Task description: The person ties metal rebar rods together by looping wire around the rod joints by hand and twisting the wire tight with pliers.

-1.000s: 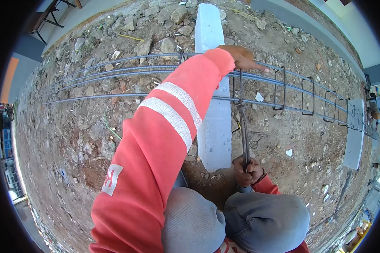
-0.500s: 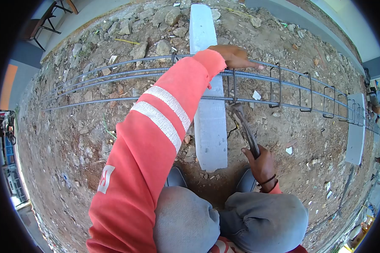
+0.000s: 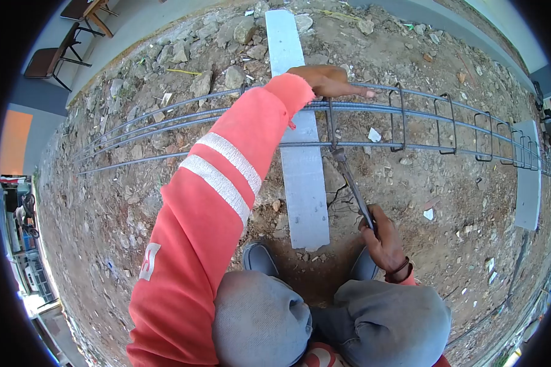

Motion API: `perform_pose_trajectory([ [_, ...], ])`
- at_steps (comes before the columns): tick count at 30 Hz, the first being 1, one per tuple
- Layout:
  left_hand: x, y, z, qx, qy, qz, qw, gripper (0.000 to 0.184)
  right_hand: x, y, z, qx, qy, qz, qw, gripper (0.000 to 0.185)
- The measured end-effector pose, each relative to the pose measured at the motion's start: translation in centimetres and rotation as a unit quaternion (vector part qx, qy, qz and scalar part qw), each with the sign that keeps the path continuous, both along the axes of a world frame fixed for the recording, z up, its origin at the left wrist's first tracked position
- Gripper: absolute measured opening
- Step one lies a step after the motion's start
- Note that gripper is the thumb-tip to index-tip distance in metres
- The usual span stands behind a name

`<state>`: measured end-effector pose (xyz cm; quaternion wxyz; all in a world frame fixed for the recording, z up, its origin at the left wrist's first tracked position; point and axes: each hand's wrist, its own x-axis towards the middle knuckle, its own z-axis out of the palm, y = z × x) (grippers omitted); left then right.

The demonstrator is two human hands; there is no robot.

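My left hand [image 3: 327, 81] rests over the upper long bars of a rebar cage [image 3: 419, 114], closed at the top of a dark steel stirrup [image 3: 331, 125]. One digit stretches right along the bar; the other fingers are partly hidden. In my right hand [image 3: 384, 240] are the handles of metal pincers [image 3: 353, 183]. Their head meets the lower bar at the foot of that same stirrup. Beneath the cage lies a pale grey plank-like support [image 3: 305, 196], running away from between my shoes.
More stirrups [image 3: 445, 124] line the cage to the right, where a second pale support [image 3: 528, 183] crosses below it. Stones [image 3: 245, 29] and rubble cover the dirt ground. Chairs [image 3: 52, 60] stand at far left. My knees [image 3: 263, 321] are close below.
The view has shifted slightly. My right hand has turned the pincers, whose handles now look closer together. The left hand keeps its place at the upper bars.
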<state>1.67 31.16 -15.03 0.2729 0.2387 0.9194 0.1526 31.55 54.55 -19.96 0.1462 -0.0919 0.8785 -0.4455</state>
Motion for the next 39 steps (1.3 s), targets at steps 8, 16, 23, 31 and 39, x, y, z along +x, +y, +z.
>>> perform_pose_trajectory([
  [8,-0.4,-0.1,0.2,-0.002,-0.039,0.025,0.999,0.084,-0.8,-0.4,-3.0,-0.714,-0.529,0.118,0.444,0.059],
  [16,4.6,0.0,2.6,0.313,0.320,0.097,0.889,0.046,0.9,0.9,0.3,-0.651,-0.539,0.096,0.525,0.074],
  [23,19.7,4.4,1.7,0.569,-0.045,0.237,0.786,0.040,0.5,1.9,2.8,-0.625,-0.486,0.104,0.602,0.085],
  [31,19.4,1.4,2.8,0.345,0.122,0.142,0.920,0.030,0.3,2.3,5.4,-0.565,-0.404,0.036,0.718,0.098],
  [39,18.9,0.8,1.9,0.410,0.035,0.126,0.903,0.031,0.8,5.3,-11.3,0.151,0.095,0.012,0.984,0.070],
])
